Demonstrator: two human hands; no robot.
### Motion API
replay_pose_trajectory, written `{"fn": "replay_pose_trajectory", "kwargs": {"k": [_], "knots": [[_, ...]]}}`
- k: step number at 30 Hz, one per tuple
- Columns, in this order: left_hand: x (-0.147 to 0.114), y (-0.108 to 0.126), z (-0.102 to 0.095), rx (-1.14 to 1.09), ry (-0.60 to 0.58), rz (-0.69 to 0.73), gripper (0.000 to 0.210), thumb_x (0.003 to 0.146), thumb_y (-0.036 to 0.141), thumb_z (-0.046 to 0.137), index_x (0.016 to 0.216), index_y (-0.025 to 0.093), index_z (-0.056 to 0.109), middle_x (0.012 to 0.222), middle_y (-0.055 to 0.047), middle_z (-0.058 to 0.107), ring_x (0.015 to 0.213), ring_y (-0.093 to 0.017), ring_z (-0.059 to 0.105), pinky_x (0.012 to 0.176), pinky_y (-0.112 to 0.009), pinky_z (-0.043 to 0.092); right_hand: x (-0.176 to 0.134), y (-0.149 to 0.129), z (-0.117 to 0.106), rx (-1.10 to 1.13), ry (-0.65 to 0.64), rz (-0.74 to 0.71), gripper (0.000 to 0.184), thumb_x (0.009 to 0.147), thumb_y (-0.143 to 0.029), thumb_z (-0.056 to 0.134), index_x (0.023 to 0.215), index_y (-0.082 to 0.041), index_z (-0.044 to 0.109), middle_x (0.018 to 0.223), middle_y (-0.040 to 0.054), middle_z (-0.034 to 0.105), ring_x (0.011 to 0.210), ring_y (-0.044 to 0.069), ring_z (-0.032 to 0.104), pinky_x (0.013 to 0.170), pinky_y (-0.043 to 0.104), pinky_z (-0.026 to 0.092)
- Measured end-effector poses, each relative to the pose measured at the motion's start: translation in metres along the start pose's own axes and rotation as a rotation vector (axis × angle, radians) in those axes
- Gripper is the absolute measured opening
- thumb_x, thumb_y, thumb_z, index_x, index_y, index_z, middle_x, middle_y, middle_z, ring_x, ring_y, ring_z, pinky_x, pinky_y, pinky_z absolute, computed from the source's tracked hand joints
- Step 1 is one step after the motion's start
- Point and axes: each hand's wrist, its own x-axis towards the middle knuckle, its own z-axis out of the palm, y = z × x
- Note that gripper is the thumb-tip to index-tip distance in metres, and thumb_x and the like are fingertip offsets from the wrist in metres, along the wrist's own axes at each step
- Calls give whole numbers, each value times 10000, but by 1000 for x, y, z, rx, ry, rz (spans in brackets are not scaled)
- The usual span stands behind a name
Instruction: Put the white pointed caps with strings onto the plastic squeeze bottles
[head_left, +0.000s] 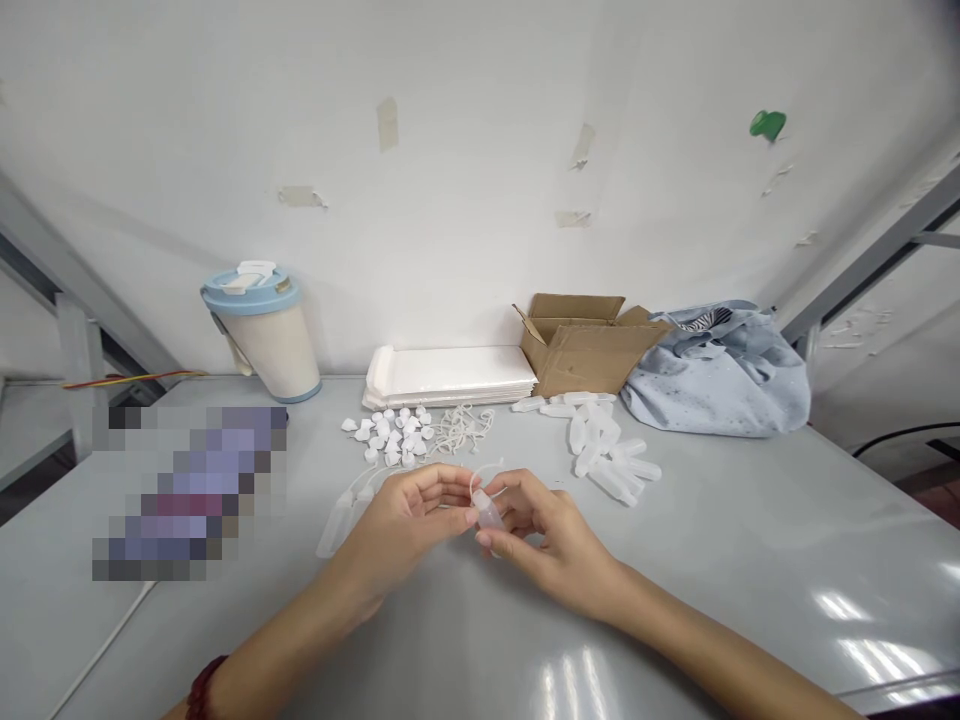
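My right hand (544, 530) is closed around a small translucent plastic bottle (489, 513), which tilts slightly with its neck up. My left hand (420, 510) pinches beside the bottle's neck, on a thin white cord (489, 465) that curves up over it. Partly behind my left hand lie translucent bottles (339, 525) with cords at their necks. Beyond the hands are a heap of small white caps (394, 435) and a tangle of loose white cords (461, 430). More translucent bottles (600, 445) lie in a pile to the right, without visible cords.
A stack of white flat boxes or sleeves (450, 372), an open cardboard box (589, 350) and a bluish cloth bag (720, 375) line the wall. At left stand a cream cup with blue lid (270, 335) and a pixelated object (191, 490) near a white cable (105, 645).
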Motion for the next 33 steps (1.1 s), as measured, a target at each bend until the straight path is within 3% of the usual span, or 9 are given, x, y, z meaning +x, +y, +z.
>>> {"fn": "replay_pose_trajectory", "kwargs": {"k": [5,8,10,12,14,16,22,28,33], "knots": [[1,-5,2,111,-23,57,158,755,243,627,900,180,631,929,-46,684,932,-205,638,866,-340,500,3,3,0,42,-20,34,201,838,-273,589,985,-199,474,816,14,616,668,129,608,590,258,479],[0,-10,2,362,148,156,229,777,247,597,1001,199,611,998,-57,663,912,-221,637,823,-386,521,5,4,1,59,4,93,200,831,-282,597,961,-197,471,804,11,610,657,137,614,588,266,469],[-1,-14,1,613,310,338,267,807,228,563,1072,206,582,1074,-74,633,934,-236,617,806,-414,520,6,4,0,92,30,148,209,826,-284,606,951,-196,464,776,0,604,642,139,620,584,265,459],[-3,-17,2,812,374,606,252,846,175,513,1093,194,560,1109,-90,604,997,-238,581,839,-418,501,7,5,0,145,54,187,219,821,-287,617,937,-195,457,745,-11,602,624,134,618,575,257,442],[-5,-18,4,912,332,819,234,868,122,486,1088,174,546,1095,-99,592,1033,-223,550,875,-396,482,8,5,-1,213,72,202,235,814,-305,632,923,-193,456,712,-20,601,614,130,615,568,248,429],[-7,-18,8,986,242,901,235,868,108,507,1095,163,532,1080,-101,587,1036,-225,533,879,-392,472,9,4,-1,297,82,211,270,797,-335,656,910,-190,457,699,-24,601,620,133,620,577,249,435],[-9,-20,15,1190,137,890,307,826,215,609,1107,153,501,1120,-134,576,1066,-306,503,863,-470,454,8,1,2,508,67,245,312,784,-394,662,898,-202,444,739,-21,623,680,163,667,620,277,479],[-9,-22,17,1151,166,838,312,823,169,575,1121,162,483,1096,-122,597,1076,-306,500,872,-468,455,6,-4,6,516,64,247,310,788,-405,654,883,-207,435,691,-36,601,669,159,659,614,273,484],[-6,-22,13,1133,155,748,326,796,105,538,1115,166,506,1121,-111,603,1100,-301,488,891,-471,454,9,1,4,438,73,243,279,799,-380,647,911,-196,470,784,-5,611,711,140,622,655,280,497]]}}
